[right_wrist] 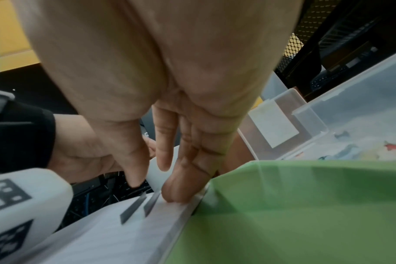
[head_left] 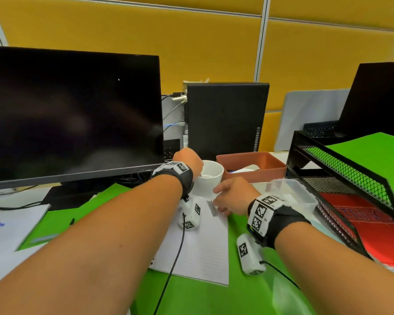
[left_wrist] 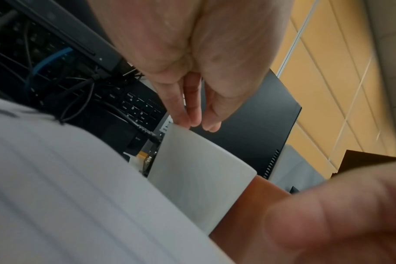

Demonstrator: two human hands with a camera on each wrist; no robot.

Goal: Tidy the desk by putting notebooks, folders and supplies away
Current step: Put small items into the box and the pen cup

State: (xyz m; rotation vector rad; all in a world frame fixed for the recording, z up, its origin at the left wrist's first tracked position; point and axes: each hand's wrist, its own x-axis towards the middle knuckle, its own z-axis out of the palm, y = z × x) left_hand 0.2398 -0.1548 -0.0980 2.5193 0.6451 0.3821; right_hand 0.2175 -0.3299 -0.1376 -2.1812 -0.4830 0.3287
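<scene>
- Two strips of staples (head_left: 212, 208) lie on the lined notepad (head_left: 198, 251), just in front of the white cup (head_left: 210, 178); they look like the supplies in hand at this step.
- Right hand (head_left: 233, 196) sits just right of the strips, in front of the cup. From the right wrist view its fingers (right_wrist: 181, 189) are stretched out and pressed tips-down on the notepad's edge beside the strips, with nothing held.
- Left hand (head_left: 188, 159) is over the cup's left rim. From the left wrist view its fingers (left_wrist: 193, 109) hang nearly straight, tips close together, just above the rim; I cannot tell for sure whether they pinch something small, and nothing shows between them.
- Right of the cup stands a terracotta tray (head_left: 271, 161), and in front of that a clear plastic case (head_left: 289, 192) with its lid on, touching the black mesh rack (head_left: 350, 176) that holds a red notebook (head_left: 378, 226).
- Behind the cup is the dark computer tower (head_left: 225, 119); to its left, the monitor (head_left: 71, 114).
- Risks, as I judge them: thin strips lying flat are hard to lift, so a pinch could snap one or flick it off onto the green worktop (head_left: 214, 298). A hand knocking the cup could tip it toward the cables under the monitor.
</scene>
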